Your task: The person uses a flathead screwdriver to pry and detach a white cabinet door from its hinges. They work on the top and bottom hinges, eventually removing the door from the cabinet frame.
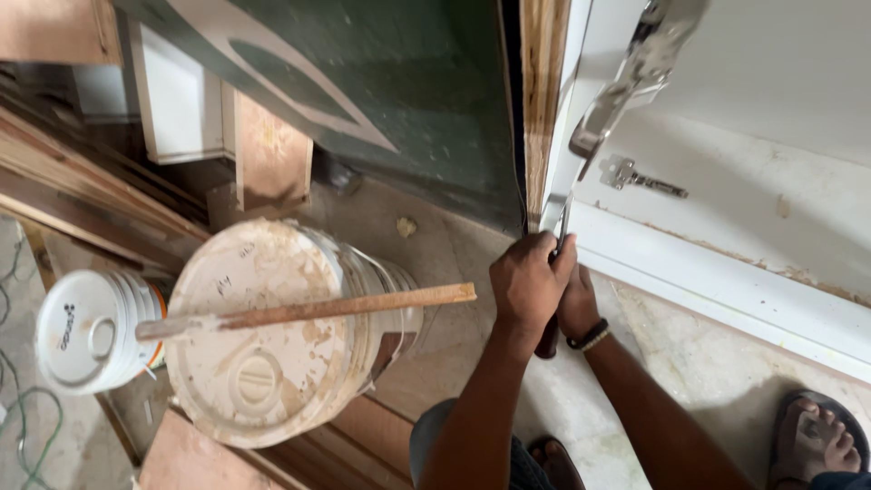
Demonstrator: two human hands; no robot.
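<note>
Screwdriver (561, 227) stands upright at the bottom corner of the white cabinet (726, 272), blade raised toward the metal hinge (626, 82). Left hand (529, 281) is closed around its upper handle; right hand (577, 304) grips lower, touching the left. Lidded bucket (272, 336) with wooden stick (308, 311) sits nearby.

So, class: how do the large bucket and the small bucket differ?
The large bucket has a stained, smeared lid; the small bucket has a clean white one. A wooden stick lies across the large bucket; nothing rests on the small bucket. Both are round, lidded and stand on the floor.
</note>
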